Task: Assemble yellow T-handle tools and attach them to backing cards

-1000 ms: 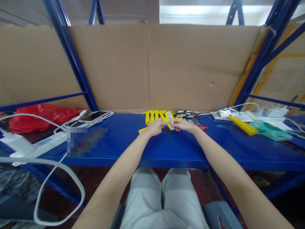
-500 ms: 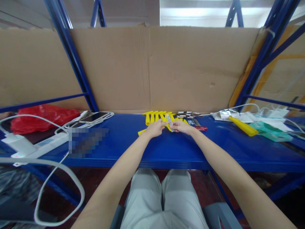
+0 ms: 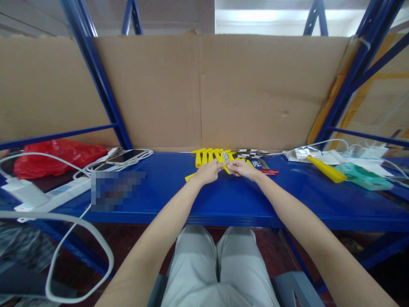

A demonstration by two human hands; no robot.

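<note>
Your right hand point(image 3: 244, 169) pinches a flat, narrow silvery strip point(image 3: 226, 159), tilted. Your left hand point(image 3: 208, 171) is curled beside it; can't tell if its fingers grip anything.

Surface: glossy blue metal point(image 3: 230, 204), same blue on the metal rack posts point(image 3: 99, 85). Tall cardboard sheet point(image 3: 255, 94) plain brown. Row of small tapered plastic pieces point(image 3: 198, 159) solid yellow; flat narrow strip point(image 3: 226, 158) silver-grey. Flat thin pieces point(image 3: 249, 151) behind: black-and-white checks. Slim handheld tool point(image 3: 270, 172) red. Crumpled plastic bag point(image 3: 60, 157) also red. Long power strip point(image 3: 68, 192) white. Flat packet point(image 3: 366, 175) at right green with lighter patches. Cloth trousers point(image 3: 198, 264) pale grey, no print.
</note>
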